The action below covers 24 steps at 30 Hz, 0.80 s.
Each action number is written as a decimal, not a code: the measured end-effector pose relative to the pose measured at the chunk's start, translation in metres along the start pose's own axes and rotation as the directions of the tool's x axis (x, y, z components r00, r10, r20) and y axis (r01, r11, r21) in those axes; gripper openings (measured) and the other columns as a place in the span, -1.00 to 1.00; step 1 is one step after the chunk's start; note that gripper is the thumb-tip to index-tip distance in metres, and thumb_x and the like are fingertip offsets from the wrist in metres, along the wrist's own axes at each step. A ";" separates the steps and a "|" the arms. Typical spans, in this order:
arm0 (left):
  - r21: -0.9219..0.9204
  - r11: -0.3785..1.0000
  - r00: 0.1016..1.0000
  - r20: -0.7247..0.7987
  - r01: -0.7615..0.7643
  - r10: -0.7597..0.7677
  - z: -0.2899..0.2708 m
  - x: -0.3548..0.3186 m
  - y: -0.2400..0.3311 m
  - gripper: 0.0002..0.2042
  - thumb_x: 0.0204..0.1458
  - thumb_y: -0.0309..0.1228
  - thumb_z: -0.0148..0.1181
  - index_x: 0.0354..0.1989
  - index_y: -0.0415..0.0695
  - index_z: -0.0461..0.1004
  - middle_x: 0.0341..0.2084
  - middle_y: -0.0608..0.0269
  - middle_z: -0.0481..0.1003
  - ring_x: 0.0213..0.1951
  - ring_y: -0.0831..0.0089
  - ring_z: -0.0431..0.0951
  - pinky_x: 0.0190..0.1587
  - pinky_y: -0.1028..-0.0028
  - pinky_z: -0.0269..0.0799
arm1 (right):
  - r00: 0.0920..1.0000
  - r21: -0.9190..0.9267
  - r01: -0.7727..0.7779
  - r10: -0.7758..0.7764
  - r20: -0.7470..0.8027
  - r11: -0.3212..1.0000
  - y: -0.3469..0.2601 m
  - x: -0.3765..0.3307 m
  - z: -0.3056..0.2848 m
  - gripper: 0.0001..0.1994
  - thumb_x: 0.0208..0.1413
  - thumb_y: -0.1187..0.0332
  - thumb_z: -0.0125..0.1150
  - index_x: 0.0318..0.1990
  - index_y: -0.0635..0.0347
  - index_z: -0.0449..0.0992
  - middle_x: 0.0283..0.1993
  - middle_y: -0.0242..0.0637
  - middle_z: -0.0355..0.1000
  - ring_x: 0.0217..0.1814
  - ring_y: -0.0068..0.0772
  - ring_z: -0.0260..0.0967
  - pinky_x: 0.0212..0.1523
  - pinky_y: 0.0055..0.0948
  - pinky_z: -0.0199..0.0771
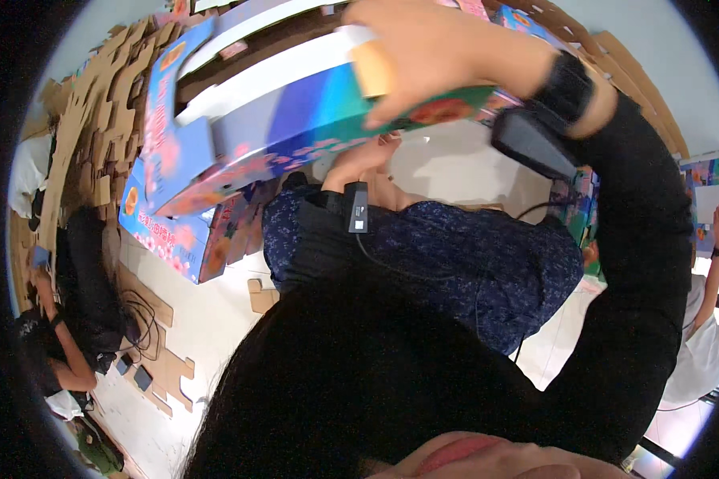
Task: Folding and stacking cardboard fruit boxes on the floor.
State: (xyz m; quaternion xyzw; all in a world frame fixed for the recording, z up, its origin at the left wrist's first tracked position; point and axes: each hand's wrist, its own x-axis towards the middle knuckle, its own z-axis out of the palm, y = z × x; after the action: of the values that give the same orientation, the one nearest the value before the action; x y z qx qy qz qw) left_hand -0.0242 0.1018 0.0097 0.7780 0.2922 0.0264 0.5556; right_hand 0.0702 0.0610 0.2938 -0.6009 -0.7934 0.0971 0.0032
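A colourful cardboard carton (303,120), blue, purple and green with pink flowers, is tilted in front of me. Its top is open, with white flaps and a brown inside. Over its near top edge reaches my right hand (443,48), closed around a small tan piece (373,69) that lies against the white flap. That hand is slightly blurred, and the kind of piece cannot be made out. Below the carton is my left hand (366,166), near its underside; the fingers are mostly hidden by the carton.
A second printed carton (172,227) stands beneath at the left. Stacked flat brown cardboard (112,104) fills the far left, and cardboard pieces (164,355) with a cable lie on the floor. People work at the left (72,351) and right (707,319).
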 end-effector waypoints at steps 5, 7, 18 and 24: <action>0.044 0.973 0.972 -0.051 -0.227 0.229 0.001 -0.002 -0.017 -0.66 0.05 -0.23 0.18 -0.07 -0.18 0.47 -0.25 0.10 0.54 -0.26 0.32 0.54 -0.17 0.38 0.45 | 0.987 -0.238 -0.124 0.095 -0.130 0.963 0.058 -0.119 -0.004 -0.18 -0.32 -0.07 0.42 0.05 0.32 0.29 0.02 0.01 0.30 0.13 -0.03 0.21 0.11 -0.21 0.27; 0.036 0.978 0.978 -0.014 -0.206 0.207 0.001 0.001 -0.015 -0.67 0.05 -0.23 0.17 -0.09 -0.19 0.48 -0.29 0.07 0.55 -0.25 0.31 0.55 -0.17 0.38 0.45 | 0.945 -0.336 -0.258 0.165 -0.282 0.906 0.096 -0.179 0.012 -0.09 -0.47 0.03 0.51 0.14 0.20 0.26 0.10 -0.09 0.27 0.25 -0.02 0.13 0.22 -0.19 0.17; 0.118 0.977 0.984 0.035 -0.176 0.173 0.011 0.016 -0.030 -0.72 0.01 -0.28 0.18 -0.19 -0.22 0.51 -0.41 0.08 0.55 -0.48 0.34 0.56 -0.34 0.40 0.45 | 0.643 -0.188 -0.752 0.766 0.001 0.631 0.238 -0.348 0.073 0.08 -0.61 0.17 0.56 0.26 0.17 0.15 0.24 -0.01 0.19 0.28 0.06 0.12 0.20 -0.06 0.20; 0.199 0.969 0.989 0.023 -0.145 0.143 0.010 0.018 -0.034 -0.71 -0.03 -0.24 0.21 -0.20 -0.15 0.53 -0.41 0.10 0.57 -0.34 0.26 0.58 -0.25 0.35 0.47 | 0.643 -0.306 -0.766 0.669 -0.373 0.566 0.231 -0.314 0.106 0.26 -0.58 0.15 0.56 0.41 -0.19 -0.14 0.35 -0.02 0.09 0.40 0.02 0.00 0.28 0.10 0.08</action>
State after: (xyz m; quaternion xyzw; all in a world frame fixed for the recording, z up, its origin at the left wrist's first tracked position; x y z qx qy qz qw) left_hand -0.0204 0.1090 -0.0292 0.8490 0.2339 0.0340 0.4725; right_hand 0.3644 -0.1945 0.1888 -0.8629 -0.4729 -0.1562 -0.0862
